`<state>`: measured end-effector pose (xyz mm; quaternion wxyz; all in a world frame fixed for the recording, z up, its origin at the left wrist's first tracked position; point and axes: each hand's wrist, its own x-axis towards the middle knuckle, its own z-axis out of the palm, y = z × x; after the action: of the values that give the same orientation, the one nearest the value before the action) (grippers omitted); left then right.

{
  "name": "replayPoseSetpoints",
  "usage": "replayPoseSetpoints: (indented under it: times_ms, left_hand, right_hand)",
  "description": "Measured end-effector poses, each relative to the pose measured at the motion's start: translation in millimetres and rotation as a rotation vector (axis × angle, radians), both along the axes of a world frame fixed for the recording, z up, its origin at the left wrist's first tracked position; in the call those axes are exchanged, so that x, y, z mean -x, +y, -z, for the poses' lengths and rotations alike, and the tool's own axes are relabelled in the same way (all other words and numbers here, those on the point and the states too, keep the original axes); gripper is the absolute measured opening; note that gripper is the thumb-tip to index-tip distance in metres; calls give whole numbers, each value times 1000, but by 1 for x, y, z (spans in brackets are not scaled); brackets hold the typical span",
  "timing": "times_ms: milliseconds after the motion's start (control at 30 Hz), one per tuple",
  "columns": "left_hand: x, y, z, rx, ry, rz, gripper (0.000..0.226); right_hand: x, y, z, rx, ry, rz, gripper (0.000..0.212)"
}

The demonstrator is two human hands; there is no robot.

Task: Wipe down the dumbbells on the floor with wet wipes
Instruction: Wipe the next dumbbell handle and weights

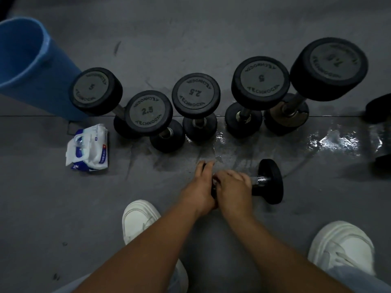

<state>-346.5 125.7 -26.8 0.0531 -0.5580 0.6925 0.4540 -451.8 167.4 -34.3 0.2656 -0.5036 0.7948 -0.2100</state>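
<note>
One small dumbbell [271,182] lies on the floor [63,208], six o'clock from the upright dumbbells [195,94]. Our left hand [200,187] grips its nine-o'clock end and our right hand [232,187] wraps the handle [261,180]. We judge it heavy, rigid and prone to rolling, so we would steady an end.

grey floor [211,28] | upright dumbbells [195,95] | lying dumbbell [271,182] | wipes pack [88,146] | blue bin [31,64]

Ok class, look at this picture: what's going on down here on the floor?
A person is crouched over a dumbbell lying on its side. The left hand holds one end and the right hand wraps the handle; any wipe is hidden under the hands. Five more dumbbells stand on end in a row behind. A pack of wet wipes lies near a blue bin, and the floor is wet in patches.
</note>
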Motion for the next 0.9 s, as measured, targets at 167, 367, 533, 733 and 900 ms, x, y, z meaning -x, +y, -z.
replayPoseSetpoints:
  times_ms: [167,367,533,733,900]
  left_hand:
    - [0,2,-1,0,-14,-8,108]
    - [-1,5,0,17,-24,12,108]
    - [-1,4,2,5,-26,16,116]
    - [-1,1,2,11,-29,12,109]
    - [-2,0,5,14,-15,29,118]
  right_hand:
    - [5,11,11,76,140,-138,8]
    - [-4,3,8,-8,123,-108,21]
    - [5,-13,10,-61,125,-115,17]
    - [0,8,4,-16,153,-144,14]
    - [6,-22,3,-107,164,-151,16]
